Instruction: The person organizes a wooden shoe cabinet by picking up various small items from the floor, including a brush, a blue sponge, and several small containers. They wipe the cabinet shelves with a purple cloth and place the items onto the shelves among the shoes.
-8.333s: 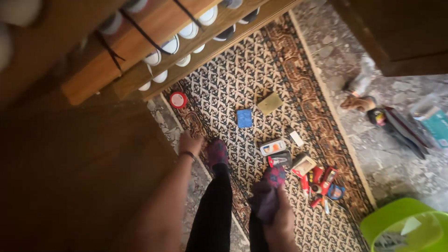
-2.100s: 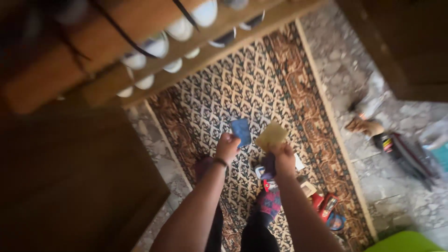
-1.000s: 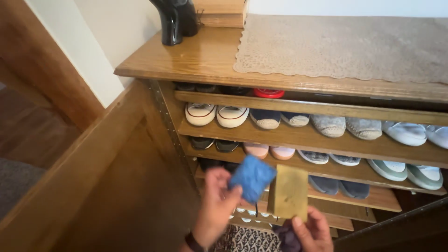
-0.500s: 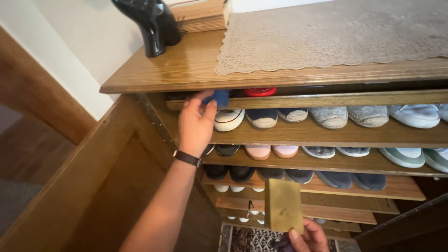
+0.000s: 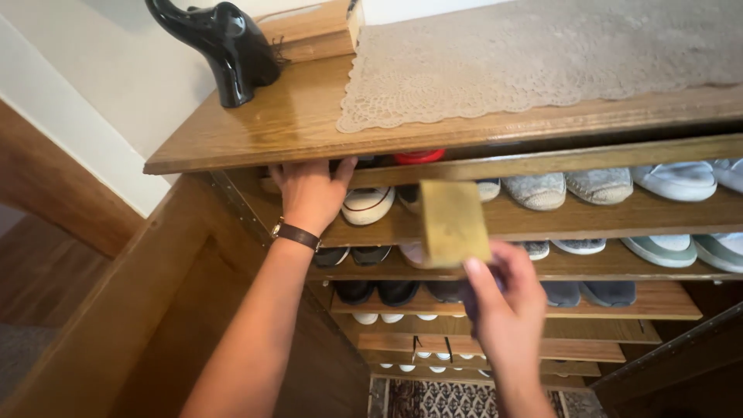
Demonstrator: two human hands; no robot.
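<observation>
wooden shoe cabinet (image 5: 255, 131) filled the view; left hand (image 5: 309, 190) reached into its top shelf (fingers hidden, grip unclear), while right hand (image 5: 503, 298) pinched an olive sponge (image 5: 453, 224) upright before the shoes (image 5: 542, 190), corner-held.

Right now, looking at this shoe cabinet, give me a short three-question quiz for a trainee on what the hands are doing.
1. True or false: the right hand holds an olive-yellow pad.
2. Where do the left hand fingers reach? A) top shelf slot B) bottom shelf C) lace runner
3. Fill in: the black figurine on the cabinet top is shaped like an ____.

Key: 1 true; 2 A; 3 elephant.
</observation>
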